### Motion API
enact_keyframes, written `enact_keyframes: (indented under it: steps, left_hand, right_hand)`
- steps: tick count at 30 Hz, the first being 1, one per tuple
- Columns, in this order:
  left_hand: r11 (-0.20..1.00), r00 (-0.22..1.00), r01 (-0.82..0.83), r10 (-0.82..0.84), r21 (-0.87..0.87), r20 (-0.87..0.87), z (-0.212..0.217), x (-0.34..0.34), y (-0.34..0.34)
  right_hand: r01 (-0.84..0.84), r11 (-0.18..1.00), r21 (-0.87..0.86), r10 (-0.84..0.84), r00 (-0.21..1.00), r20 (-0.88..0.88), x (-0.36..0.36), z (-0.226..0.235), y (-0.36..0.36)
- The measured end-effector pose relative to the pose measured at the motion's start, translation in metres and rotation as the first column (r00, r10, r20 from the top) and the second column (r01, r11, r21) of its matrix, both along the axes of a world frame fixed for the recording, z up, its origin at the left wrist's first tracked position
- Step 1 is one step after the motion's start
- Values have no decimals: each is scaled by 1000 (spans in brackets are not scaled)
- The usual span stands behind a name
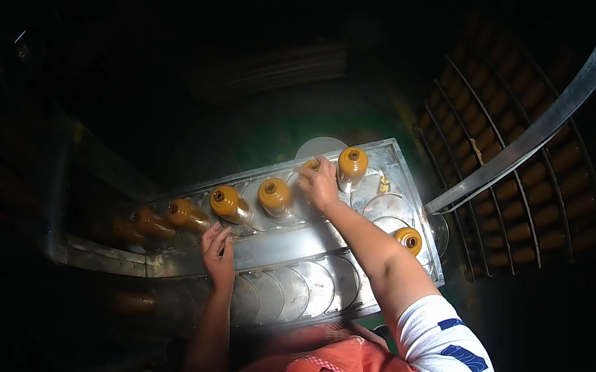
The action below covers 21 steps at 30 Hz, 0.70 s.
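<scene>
Amber-brown bottles with narrow necks stand in a row along the far track of a metal conveyor (267,251). My right hand (320,186) reaches over one bottle (310,164), its fingers closed around the top and hiding most of it. Just to its right stands another bottle (353,165). To the left of it is a bottle (276,194) that nothing touches. My left hand (218,245) is open and empty, fingers apart, close in front of a bottle (228,202). Farther left, another bottle (187,214) leans in the picture.
One bottle (408,240) sits at the conveyor's right end. Crescent-shaped plates (311,286) line the near track. A small gold-coloured piece (385,185) lies near the far right corner. A curved metal bar (538,135) rises at right, before a dark rack (517,177) of many rounded brown items.
</scene>
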<state>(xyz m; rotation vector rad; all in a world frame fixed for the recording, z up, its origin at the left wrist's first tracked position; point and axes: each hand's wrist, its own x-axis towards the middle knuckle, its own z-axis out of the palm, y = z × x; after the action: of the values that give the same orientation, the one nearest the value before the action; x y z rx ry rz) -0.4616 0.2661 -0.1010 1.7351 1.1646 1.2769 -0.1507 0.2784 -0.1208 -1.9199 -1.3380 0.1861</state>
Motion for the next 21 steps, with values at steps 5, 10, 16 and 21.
enact_keyframes:
  steps: [5, 10, 16, 21]
  left_hand:
    - [963, 973, 113, -58, -243, 222, 22, 21, -90]
    - [798, 896, 440, -360, -413, 260, 44, 145, -188]
    - [410, 504, 820, -848, -400, 163, 48, 287, -299]
    - [103, 214, 907, -949, -409, 234, 27, 379, -421]
  right_hand:
    - [-170, 982, -82, 163, 983, -89, -17, 28, -43]
    - [-392, 914, 105, 394, 797, -457, 31, 99, -224]
    - [-23, 999, 30, 37, 755, -655, 94, 88, -461]
    - [312, 947, 73, -225, 811, -540, 140, 87, -579]
